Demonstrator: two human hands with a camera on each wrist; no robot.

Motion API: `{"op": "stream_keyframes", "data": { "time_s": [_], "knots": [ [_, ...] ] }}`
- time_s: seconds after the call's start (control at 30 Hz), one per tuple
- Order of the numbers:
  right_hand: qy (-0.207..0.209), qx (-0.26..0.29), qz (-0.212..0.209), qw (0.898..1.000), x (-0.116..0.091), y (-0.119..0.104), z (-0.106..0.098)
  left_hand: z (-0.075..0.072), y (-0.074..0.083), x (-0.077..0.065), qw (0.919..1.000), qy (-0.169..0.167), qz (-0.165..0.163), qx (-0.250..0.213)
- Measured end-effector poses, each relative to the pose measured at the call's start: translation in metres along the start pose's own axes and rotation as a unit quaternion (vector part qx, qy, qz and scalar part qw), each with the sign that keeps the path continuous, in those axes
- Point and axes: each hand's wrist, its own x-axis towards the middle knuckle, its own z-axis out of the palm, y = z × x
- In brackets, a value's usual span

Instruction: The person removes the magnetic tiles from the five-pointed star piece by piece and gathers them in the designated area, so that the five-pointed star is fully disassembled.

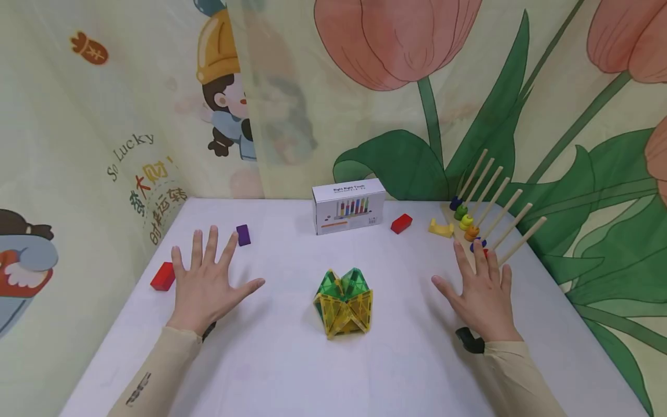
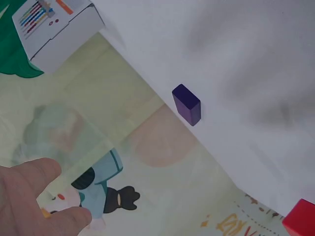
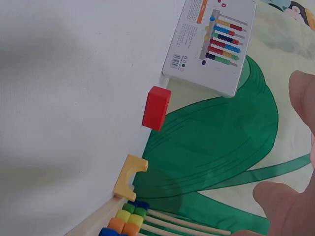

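Both hands hover above the white table with fingers spread, holding nothing. My left hand [image 1: 203, 289] is on the left, nearest a red block [image 1: 164, 277] and a purple block [image 1: 243, 235]. On the right, my right hand [image 1: 484, 301] is just in front of a wooden peg rack [image 1: 458, 226] with coloured beads at the foot of its pegs. Between the hands stands a shape of see-through green and yellow tiles [image 1: 344, 304]. The left wrist view shows the purple block [image 2: 187, 104] and some left fingers [image 2: 44, 172]; the right wrist view shows right fingers [image 3: 280, 196].
At the back stands a white box [image 1: 349, 207] with a picture of a peg toy. Right of it lie a red block [image 1: 401, 223] and a yellow arch block [image 1: 440, 228]. A printed curtain [image 1: 292, 98] hangs behind the table.
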Motion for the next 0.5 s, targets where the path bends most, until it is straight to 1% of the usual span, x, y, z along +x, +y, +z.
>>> {"op": "stream_keyframes", "data": {
  "time_s": [0.1,0.3,0.5],
  "knots": [
    [0.0,-0.005,0.0,1.0,0.0,0.002,0.002,0.001,0.001,0.002,1.0,-0.003,0.002,-0.001],
    [0.006,-0.003,0.0,1.0,0.004,0.002,0.003,-0.003,0.003,0.012,1.0,0.0,0.002,-0.004],
    [0.003,-0.002,0.004,1.0,0.003,0.006,0.005,0.001,0.006,0.013,0.9999,-0.013,0.001,-0.002]
  ]
}}
